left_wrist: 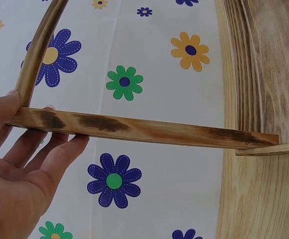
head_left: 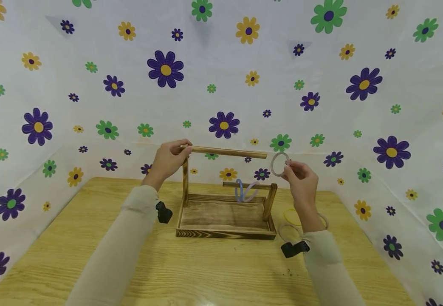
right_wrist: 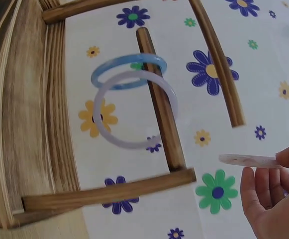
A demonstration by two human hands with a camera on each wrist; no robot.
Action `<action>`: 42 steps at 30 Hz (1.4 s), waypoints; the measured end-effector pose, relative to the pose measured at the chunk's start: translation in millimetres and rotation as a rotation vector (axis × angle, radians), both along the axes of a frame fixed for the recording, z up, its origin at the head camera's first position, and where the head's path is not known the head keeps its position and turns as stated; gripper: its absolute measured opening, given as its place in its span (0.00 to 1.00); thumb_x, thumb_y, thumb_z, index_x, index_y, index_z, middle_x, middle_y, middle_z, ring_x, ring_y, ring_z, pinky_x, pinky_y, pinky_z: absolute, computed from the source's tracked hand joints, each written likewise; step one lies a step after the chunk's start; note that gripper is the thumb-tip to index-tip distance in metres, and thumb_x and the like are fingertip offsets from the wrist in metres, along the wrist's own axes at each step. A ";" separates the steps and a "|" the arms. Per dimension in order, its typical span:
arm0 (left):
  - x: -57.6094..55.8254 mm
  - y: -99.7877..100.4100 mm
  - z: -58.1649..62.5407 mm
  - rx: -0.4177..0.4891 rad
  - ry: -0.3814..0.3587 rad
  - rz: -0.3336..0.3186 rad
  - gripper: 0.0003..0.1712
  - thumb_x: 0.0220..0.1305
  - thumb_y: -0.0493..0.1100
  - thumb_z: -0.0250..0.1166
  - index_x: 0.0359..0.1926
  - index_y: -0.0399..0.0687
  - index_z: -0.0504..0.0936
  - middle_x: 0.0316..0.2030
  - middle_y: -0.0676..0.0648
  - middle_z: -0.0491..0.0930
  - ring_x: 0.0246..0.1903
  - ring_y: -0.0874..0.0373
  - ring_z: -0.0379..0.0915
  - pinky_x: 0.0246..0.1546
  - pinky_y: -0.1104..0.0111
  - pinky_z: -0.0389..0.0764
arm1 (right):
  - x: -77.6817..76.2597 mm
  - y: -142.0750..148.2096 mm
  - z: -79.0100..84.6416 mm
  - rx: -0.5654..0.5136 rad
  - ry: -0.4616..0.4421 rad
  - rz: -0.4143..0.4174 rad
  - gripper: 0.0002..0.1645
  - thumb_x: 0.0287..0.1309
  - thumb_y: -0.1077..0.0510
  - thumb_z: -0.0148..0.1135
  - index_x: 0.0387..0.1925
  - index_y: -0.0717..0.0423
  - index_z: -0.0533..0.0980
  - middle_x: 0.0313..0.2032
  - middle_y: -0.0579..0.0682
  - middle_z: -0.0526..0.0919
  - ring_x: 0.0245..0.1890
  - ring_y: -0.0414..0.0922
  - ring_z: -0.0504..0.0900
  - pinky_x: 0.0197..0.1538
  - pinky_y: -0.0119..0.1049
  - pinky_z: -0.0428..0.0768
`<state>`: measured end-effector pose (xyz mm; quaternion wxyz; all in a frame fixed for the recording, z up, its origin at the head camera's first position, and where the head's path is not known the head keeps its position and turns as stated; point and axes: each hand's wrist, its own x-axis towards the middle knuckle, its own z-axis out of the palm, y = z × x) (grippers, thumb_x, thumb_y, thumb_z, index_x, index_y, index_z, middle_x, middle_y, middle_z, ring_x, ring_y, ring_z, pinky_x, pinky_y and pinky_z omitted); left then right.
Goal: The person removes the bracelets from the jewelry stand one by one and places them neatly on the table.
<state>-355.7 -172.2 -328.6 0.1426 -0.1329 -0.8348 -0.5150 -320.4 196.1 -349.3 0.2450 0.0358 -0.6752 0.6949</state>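
My left hand (head_left: 166, 159) grips the top corner of a wooden display stand, where the left post (head_left: 185, 182) meets the upper rod (head_left: 229, 152). The left wrist view shows its thumb on the corner and its fingers under the post. Beyond the rod's free right end, my right hand (head_left: 301, 180) pinches a pale bangle (right_wrist: 246, 160) between thumb and fingers. The bangle is apart from the rod. On the shorter lower rod (right_wrist: 165, 124) hang a blue bangle (right_wrist: 98, 72) and a pale lilac bangle (right_wrist: 98, 117). The stand's base is a shallow tray (head_left: 225, 233).
Near my right wrist, a yellow bangle (head_left: 291, 223) and a pale bangle (head_left: 279, 233) lie on the wooden table (head_left: 206, 272). Another pale one is partly hidden behind that wrist. A flowered cloth (head_left: 213, 51) rises behind and at both sides.
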 end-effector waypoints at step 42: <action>0.1 0.5 0.0 -0.020 0.015 0.011 0.19 0.77 0.54 0.60 0.59 0.51 0.84 0.48 0.39 0.88 0.45 0.48 0.85 0.38 0.66 0.78 | 56.1 126.4 -40.8 0.529 -0.407 0.034 0.25 0.76 0.58 0.55 0.61 0.77 0.71 0.32 0.34 0.79 0.32 0.30 0.82 0.41 0.23 0.84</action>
